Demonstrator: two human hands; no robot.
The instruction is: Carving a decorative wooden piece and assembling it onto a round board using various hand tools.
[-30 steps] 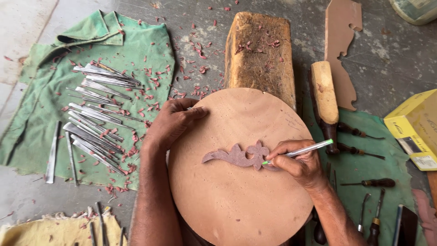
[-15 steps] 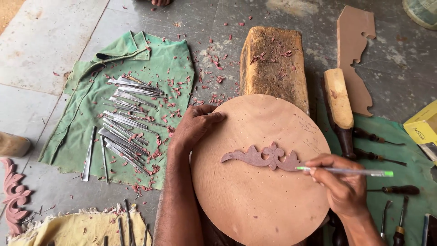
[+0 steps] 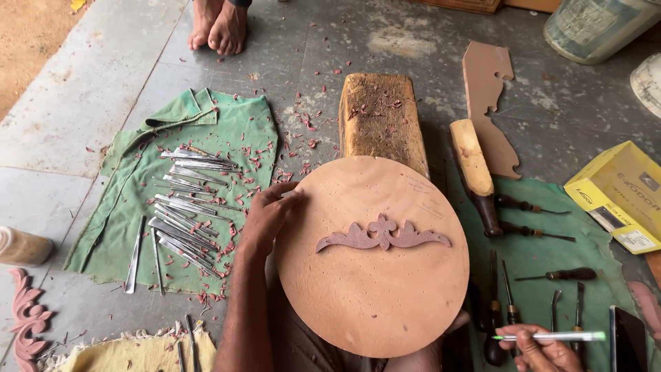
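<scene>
A round wooden board [image 3: 372, 289] rests in front of me with a flat carved scroll ornament [image 3: 382, 236] lying across its middle. My left hand [image 3: 268, 217] grips the board's left rim with its fingers spread over the edge. My right hand [image 3: 544, 351] is off the board at the lower right, holding a pen [image 3: 551, 337] with a green cap, level above dark-handled tools.
Several steel chisels [image 3: 182, 217] lie on a green cloth [image 3: 206, 131] at the left. Behind the board are a wooden block [image 3: 382, 120], a mallet [image 3: 475, 172] and a cut-out template [image 3: 489, 89]. Handled tools [image 3: 544, 275], a yellow box [image 3: 620, 196] and another person's bare feet [image 3: 220, 24] surround.
My right hand has drawn the pen off the ornament and moved down to the lower right, clear of the board. The view has shifted so more floor shows. The left hand stays on the rim.
</scene>
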